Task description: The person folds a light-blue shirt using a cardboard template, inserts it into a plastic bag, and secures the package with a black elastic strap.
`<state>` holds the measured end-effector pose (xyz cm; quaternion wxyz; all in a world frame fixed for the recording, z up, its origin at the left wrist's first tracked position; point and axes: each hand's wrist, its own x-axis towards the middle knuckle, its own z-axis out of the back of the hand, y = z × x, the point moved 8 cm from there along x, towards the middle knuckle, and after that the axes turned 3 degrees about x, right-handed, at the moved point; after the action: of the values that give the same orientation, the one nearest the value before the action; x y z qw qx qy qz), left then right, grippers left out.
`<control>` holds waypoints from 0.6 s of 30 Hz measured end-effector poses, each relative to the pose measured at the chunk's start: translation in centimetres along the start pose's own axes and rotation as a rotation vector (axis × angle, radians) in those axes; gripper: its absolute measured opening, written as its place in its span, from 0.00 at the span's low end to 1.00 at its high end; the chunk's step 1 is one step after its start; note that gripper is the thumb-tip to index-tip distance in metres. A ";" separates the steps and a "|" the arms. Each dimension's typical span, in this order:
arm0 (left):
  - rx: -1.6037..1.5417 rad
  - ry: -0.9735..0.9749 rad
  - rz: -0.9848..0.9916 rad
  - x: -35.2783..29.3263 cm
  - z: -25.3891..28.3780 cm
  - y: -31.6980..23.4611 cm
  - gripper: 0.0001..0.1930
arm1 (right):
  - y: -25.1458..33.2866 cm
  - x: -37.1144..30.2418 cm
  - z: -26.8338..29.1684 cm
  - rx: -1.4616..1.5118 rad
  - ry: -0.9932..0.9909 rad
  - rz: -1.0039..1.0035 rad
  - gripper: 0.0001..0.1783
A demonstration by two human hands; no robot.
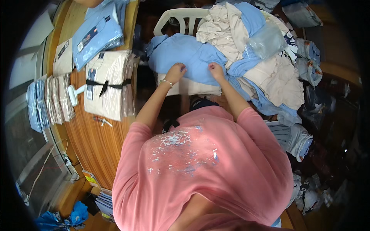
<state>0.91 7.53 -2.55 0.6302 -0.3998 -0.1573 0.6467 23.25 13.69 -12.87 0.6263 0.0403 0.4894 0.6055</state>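
Light blue garment, one, spread in front of the seated person over a cream cloth; its far-right part merges with the heap, so its full outline cannot be made out. Left hand: on the garment's near-left part, fingers curled inward; whether a fold is pinched, I cannot tell. Right hand: on the near-right part, fingers likewise curled, fingertips too small to read; grip cannot be told.

White plastic chair, beyond the garment; only its slotted back shows, the seat hidden under cloth.

Heap of cream and blue clothing, right; pieces overlap, count uncertain. Clear plastic bag, lying on it, contents unclear.

Wooden table, left. On it: cream packaged stack, tied with a black band; white handled object, partly behind the stack, kind uncertain; blue packaged shirts, farther off.

Blue plastic bag, near left, cut off by the view's dark rim.
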 end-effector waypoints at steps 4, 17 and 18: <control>0.202 -0.217 -0.077 4.3 -0.6 -3.0 0.15 | 4.4 -2.6 7.3 -0.352 -0.770 0.113 0.14; -0.609 0.348 0.093 -1.0 -4.5 -0.4 0.09 | -1.7 -6.0 7.9 -0.387 0.682 0.069 0.06; -0.233 0.384 0.123 -0.6 -4.3 -0.4 0.09 | -2.5 -5.6 8.2 -0.421 0.695 0.025 0.05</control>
<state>4.19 5.69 -4.78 0.5576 -0.5944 -0.0833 0.5734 31.65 13.03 -7.03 0.4108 -0.2899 0.5369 0.6775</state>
